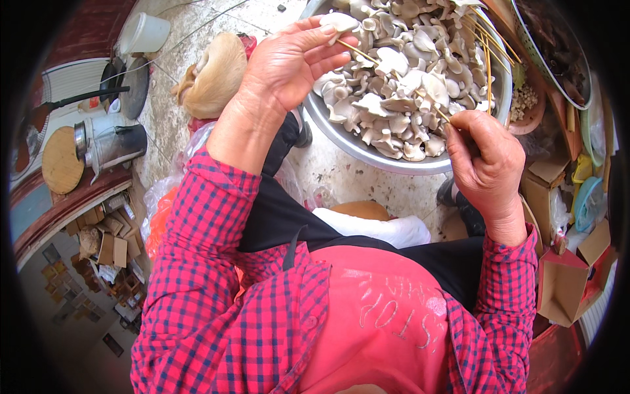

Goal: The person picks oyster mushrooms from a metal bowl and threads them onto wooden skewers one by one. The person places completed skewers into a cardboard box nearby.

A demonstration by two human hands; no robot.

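My left hand (290, 59) pinches a pale oyster mushroom (339, 21) between thumb and fingers, above the left rim of a wide metal basin (339, 147). A thin bamboo skewer (366, 55) runs from beside that mushroom down across the basin. Its other end is pinched between thumb and forefinger of my right hand (485, 157), at the basin's lower right rim. Whether the tip has pierced the mushroom, I cannot tell. Loose grey-white oyster mushrooms (379, 106) heap up in the basin. Several more skewers (485, 37) lie across its right side.
A tan dog (216, 74) lies curled on the floor left of my left forearm. Plastic bags (162, 197) lie below it. A white bucket (146, 33) stands at upper left. Open cardboard boxes (563, 283) are at right, below a perforated metal basin (546, 69) with dark contents.
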